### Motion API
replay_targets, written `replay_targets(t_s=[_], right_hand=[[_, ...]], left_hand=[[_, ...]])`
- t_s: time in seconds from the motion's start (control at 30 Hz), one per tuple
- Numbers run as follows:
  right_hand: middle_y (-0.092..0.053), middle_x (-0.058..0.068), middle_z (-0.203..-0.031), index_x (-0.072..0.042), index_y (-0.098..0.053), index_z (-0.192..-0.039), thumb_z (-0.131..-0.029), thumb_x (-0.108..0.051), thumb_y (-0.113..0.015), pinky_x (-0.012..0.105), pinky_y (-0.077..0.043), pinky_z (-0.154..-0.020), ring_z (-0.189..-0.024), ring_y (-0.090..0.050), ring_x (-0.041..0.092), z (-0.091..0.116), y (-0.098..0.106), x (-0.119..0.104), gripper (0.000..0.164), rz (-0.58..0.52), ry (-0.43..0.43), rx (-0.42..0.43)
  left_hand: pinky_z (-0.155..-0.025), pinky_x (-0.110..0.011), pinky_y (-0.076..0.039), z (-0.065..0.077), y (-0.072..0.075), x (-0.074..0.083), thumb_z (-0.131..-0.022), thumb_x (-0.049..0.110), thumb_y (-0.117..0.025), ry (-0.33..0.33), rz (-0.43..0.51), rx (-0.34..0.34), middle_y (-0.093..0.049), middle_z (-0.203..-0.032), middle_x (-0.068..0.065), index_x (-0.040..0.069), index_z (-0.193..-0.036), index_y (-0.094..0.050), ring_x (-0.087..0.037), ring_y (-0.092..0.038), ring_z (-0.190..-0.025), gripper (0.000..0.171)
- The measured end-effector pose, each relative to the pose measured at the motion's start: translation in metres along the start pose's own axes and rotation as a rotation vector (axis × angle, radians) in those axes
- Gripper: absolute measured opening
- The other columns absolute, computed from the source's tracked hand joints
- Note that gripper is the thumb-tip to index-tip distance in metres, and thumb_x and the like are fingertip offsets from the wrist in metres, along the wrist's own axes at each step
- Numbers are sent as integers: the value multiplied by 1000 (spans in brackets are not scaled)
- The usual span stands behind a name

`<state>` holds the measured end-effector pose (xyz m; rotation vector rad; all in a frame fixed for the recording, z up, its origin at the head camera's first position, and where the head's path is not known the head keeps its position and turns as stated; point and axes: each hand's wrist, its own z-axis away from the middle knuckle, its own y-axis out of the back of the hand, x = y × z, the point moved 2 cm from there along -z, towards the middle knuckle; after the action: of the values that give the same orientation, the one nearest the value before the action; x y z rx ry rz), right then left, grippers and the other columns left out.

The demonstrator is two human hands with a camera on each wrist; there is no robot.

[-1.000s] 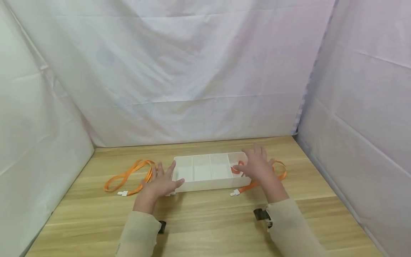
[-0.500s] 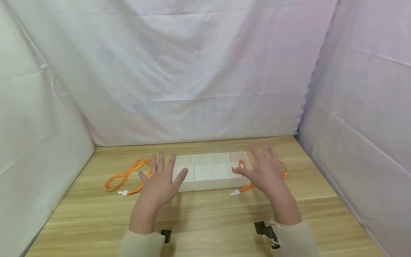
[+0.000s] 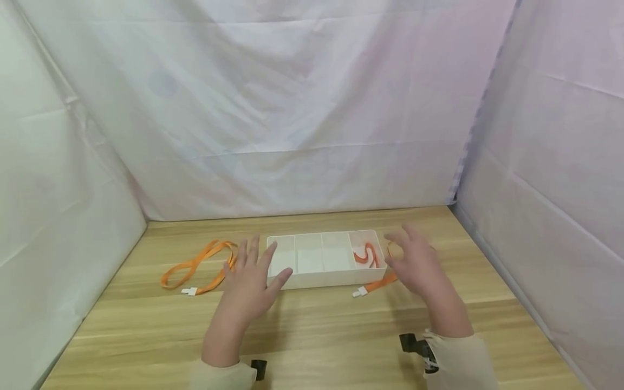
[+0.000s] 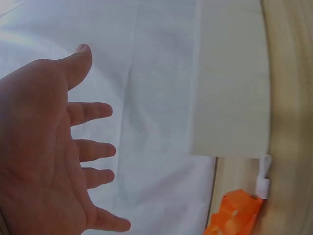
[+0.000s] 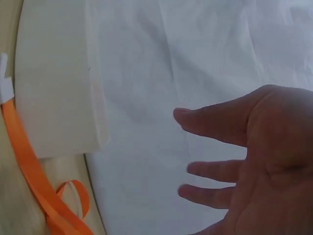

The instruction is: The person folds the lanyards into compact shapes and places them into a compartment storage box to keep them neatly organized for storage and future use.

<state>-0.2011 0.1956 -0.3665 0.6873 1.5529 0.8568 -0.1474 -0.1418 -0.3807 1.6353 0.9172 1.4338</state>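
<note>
A white divided box [image 3: 317, 279] stands on the table, with a red-orange strap [image 3: 366, 254] curled in its rightmost compartment. My left hand [image 3: 249, 287], fingers spread, hovers near the box's left end and hides part of it. To the left of that hand lies an orange lanyard [image 3: 191, 266] with a white clip. Beyond the box's right end, my right hand [image 3: 418, 265] hangs with fingers apart and holds nothing. Beneath it lies a second orange lanyard [image 3: 382, 283], partly covered by the hand. In the left wrist view a white clip [image 4: 263, 187] shows beside the box's corner.
The wood-grain table [image 3: 322, 336] is bordered by a white cloth [image 3: 302, 108] at the back and by cloth on both sides. A black wrist-worn device [image 3: 418, 349] shows by the right sleeve, another [image 3: 259, 369] by the left.
My right hand has drawn away from the box to the right, uncovering more of the strap in the end compartment. The left hand has risen off the box's left end and shifted slightly right.
</note>
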Motion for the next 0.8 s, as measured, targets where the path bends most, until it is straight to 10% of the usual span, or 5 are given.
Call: replay_targets(t_s=[0.13,0.3,0.57,0.8], right_hand=[[-51,37,-152,9,-62,-139,-94,5,-66,59,-57,-94,-127,-60,52,-9,-12,21,46,19,36,-105],[-72,29,-123,10,-69,-129,-84,11,-63,36,-51,-63,-75,-60,26,-16,-29,50,45,30,31,-188],[-74,13,-103,-4,-77,-98,-79,11,-67,49,-55,-86,-95,-64,28,-14,-48,72,27,38,89,-232],[-64,3,-81,-5,-73,-85,-94,0,-70,32,-47,-69,-75,-54,18,-14,-54,75,11,28,-3,-252]], left_hand=[[-122,-81,-20,2,-13,-1,-106,50,-61,-59,40,7,-21,-176,-23,11,-159,-50,-51,-12,-164,66],[-107,-63,-52,4,-23,6,-106,42,-66,-147,65,81,-49,-156,-21,9,-143,-64,-45,-45,-146,50],[-97,-48,-59,1,-38,20,-106,36,-66,-262,134,34,-64,-130,-6,13,-131,-72,-28,-63,-121,34],[-108,-51,-55,-2,-47,21,-107,34,-65,-267,145,-30,-67,-133,-2,13,-131,-71,-28,-64,-129,32]])
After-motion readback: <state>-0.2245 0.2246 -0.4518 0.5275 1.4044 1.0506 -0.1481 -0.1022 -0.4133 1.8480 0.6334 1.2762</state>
